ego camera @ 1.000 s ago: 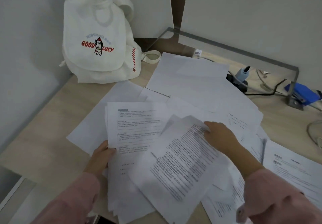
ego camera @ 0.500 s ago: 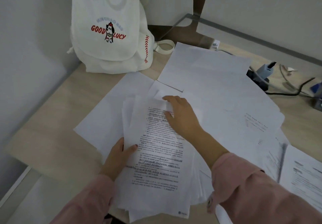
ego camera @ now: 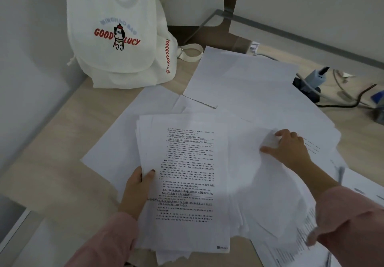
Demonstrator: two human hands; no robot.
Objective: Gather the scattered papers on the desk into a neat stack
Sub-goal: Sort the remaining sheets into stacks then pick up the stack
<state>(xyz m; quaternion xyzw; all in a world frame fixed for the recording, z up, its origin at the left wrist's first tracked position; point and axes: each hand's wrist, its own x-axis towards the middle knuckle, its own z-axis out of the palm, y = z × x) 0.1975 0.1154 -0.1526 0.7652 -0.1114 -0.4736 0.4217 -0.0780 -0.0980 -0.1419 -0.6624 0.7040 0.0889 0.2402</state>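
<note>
Half a second ago the right hand [ego camera: 287,148] lay flat on the top of the gathered pile; it has since moved out to the right, where its grip pinches the curled edge of a loose blank white sheet [ego camera: 268,175]. The gathered stack of white printed papers [ego camera: 187,179] lies at the near middle of the pale wooden counter [ego camera: 62,158], its long axis running away from the person, text top pointing far. The left hand [ego camera: 138,185] holds the stack's left edge, thumb clamped on top, pink sleeve [ego camera: 108,239] below. More scattered white sheets [ego camera: 249,84] lie beyond, near a white canvas backpack [ego camera: 120,38].
</note>
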